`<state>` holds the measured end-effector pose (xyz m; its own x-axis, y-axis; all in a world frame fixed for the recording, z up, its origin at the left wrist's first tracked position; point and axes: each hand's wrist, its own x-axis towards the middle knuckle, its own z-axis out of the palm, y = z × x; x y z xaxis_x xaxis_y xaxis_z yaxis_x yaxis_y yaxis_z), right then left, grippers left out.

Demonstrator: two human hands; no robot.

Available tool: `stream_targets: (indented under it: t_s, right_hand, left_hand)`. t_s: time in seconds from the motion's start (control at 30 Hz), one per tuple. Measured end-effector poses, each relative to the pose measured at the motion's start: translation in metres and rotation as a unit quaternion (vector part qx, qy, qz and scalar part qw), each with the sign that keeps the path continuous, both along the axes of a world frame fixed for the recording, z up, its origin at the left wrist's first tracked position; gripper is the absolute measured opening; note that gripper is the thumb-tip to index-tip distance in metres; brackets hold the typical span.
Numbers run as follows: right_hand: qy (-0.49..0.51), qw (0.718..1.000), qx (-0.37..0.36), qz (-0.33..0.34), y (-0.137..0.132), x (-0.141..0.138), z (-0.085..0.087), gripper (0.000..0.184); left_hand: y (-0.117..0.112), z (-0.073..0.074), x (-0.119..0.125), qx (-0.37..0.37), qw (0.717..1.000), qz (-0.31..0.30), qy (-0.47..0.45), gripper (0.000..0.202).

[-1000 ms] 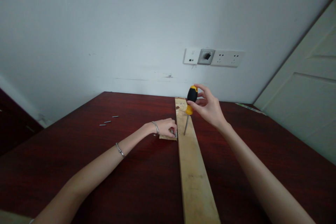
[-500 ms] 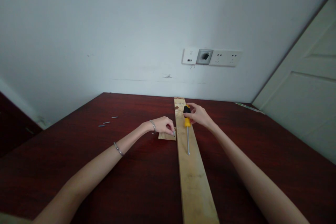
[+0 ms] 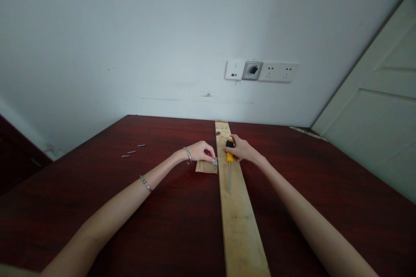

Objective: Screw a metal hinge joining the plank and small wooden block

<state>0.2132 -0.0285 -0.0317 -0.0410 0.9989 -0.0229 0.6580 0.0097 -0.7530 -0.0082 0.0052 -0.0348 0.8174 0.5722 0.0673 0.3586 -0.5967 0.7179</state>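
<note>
My left hand pinches a small metal piece, probably a bracket, where a short wooden block meets the long plank. Most of that piece is hidden by my fingertips. My right hand is closed around the handle of a screwdriver with a black and yellow grip. Its metal shaft points toward me above the plank, and the tip touches neither the block nor the metal piece.
Several screws or nails lie on the dark red table to the left. At the back stands a white wall with sockets. A door is on the right, and a thin strip lies near it.
My right hand has lowered slightly toward me and left with the screwdriver. My left fingers have shifted a little up on the metal piece, which stays by the plank.
</note>
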Motion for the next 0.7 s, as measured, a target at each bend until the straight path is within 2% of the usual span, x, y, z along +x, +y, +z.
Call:
stream_targets:
  t_s: [0.23,0.57,0.7]
  right_hand:
    - [-0.062,0.997,-0.04,0.009,-0.003,-0.001,0.009,0.072]
    - [-0.027,1.0,0.0,0.007,-0.002,0.006,0.015,0.069]
    - [-0.042,0.998,0.021,0.032,-0.004,0.003,0.017,0.061]
  left_hand:
    - [0.002,-0.007,0.0,-0.06,0.998,0.005,-0.022,0.018]
    - [0.002,-0.014,0.001,-0.134,0.99,-0.002,-0.053,0.023]
    - [0.002,-0.014,0.001,-0.151,0.987,0.0,-0.057,0.025]
